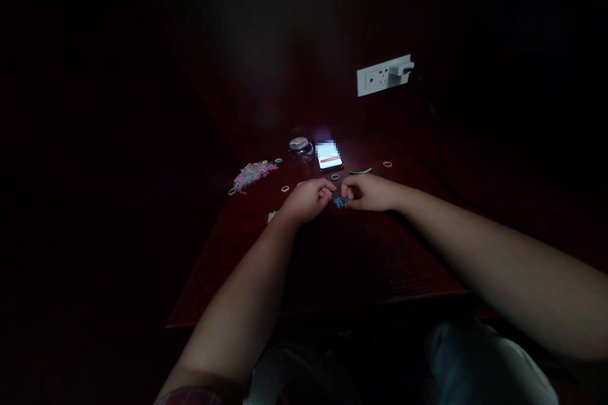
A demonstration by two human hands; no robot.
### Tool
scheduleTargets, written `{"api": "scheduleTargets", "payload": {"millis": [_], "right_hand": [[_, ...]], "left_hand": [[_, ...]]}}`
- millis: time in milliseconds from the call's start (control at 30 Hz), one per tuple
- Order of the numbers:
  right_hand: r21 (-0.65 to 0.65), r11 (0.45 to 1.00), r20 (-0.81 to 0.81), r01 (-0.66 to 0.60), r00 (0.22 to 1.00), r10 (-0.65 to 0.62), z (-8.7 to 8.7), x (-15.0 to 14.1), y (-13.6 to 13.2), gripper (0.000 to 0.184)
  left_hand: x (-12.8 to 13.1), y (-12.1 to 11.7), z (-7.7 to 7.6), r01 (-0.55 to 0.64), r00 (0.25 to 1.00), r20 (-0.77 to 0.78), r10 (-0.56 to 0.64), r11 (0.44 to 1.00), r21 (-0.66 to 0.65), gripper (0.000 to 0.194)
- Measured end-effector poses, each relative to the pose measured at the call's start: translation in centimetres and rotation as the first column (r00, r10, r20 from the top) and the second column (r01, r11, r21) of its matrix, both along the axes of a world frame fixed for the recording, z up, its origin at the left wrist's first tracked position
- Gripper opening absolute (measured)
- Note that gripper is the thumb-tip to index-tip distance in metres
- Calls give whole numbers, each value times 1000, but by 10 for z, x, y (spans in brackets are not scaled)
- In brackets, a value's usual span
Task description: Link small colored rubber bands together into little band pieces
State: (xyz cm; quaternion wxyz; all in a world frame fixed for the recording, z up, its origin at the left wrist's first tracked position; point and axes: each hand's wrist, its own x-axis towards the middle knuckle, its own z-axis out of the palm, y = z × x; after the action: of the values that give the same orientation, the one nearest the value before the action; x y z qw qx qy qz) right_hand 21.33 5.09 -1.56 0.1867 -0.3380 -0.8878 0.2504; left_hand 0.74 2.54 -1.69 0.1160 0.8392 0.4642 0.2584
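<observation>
Between my two hands lies a small heap of blue bands (340, 202) on the dark red table (351, 259). My left hand (310, 199) rests just left of it with its fingers curled together; what they hold, if anything, is too small to see. On the other side, my right hand (369, 192) is closed in a pinch, its lower fingers at the edge of the blue heap. Whatever sits between those fingertips is hidden. A grey-blue ring (335, 177) lies just beyond the hands, and a yellow ring (285, 188) is left of my left hand. Pale bands (272, 216) show partly behind my left wrist.
A lit phone (329, 157) stands at the back beside a round lidded jar (300, 147). Mixed pastel bands (253, 175) are heaped at the left. A green strip (361, 171) and an orange ring (387, 164) lie right. A wall socket (384, 75) holds a plugged-in charger.
</observation>
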Motion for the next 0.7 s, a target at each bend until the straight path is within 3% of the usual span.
{"api": "scheduleTargets", "payload": {"millis": [267,400,567,700], "right_hand": [[60,992,-60,114,992,-111,3,0,1,15],[75,991,-51,114,993,-110,2,1,3,13],[49,999,-7,6,1000,-6,-2,1,3,10],[6,1000,-2,-17,1000,17,-1,1,3,13]], "left_hand": [[9,4,1,162,973,174,-152,986,-44,26],[8,5,4,107,985,139,-104,994,-15,24],[2,-4,9,-7,999,45,6,1000,30,18],[0,-6,8,-4,997,-75,4,1000,-2,11]]}}
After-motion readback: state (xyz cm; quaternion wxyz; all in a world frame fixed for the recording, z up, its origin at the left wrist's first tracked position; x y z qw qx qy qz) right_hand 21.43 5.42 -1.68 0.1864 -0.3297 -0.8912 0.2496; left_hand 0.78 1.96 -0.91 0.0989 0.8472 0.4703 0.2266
